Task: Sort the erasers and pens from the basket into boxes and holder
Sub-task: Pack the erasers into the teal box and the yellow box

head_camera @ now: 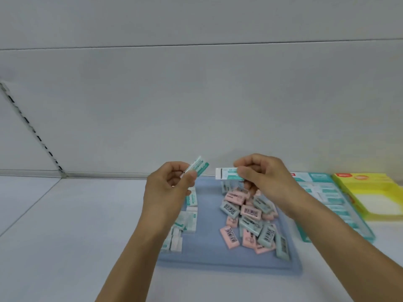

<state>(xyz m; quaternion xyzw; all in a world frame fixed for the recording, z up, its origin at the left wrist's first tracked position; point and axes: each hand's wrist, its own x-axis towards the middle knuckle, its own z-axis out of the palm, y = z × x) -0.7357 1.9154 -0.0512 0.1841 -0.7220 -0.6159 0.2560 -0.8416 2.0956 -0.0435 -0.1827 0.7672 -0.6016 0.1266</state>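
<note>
A shallow blue basket (pixel 209 253) lies on the white table in front of me. A heap of pink and pale-green erasers (pixel 250 219) fills its right half, and white-and-teal erasers (pixel 185 219) lie along its left side. My left hand (pixel 168 188) is raised above the basket's left edge and pinches a teal-sleeved eraser (pixel 199 166). Over the far side of the basket, my right hand (pixel 266 177) pinches a second teal-and-white eraser (pixel 225 173), held level. No pens or holder are in view.
A long teal box (pixel 327 199) with teal erasers in rows lies right of the basket. A yellow box (pixel 375 192) with a white inside stands further right. A grey wall rises behind the table.
</note>
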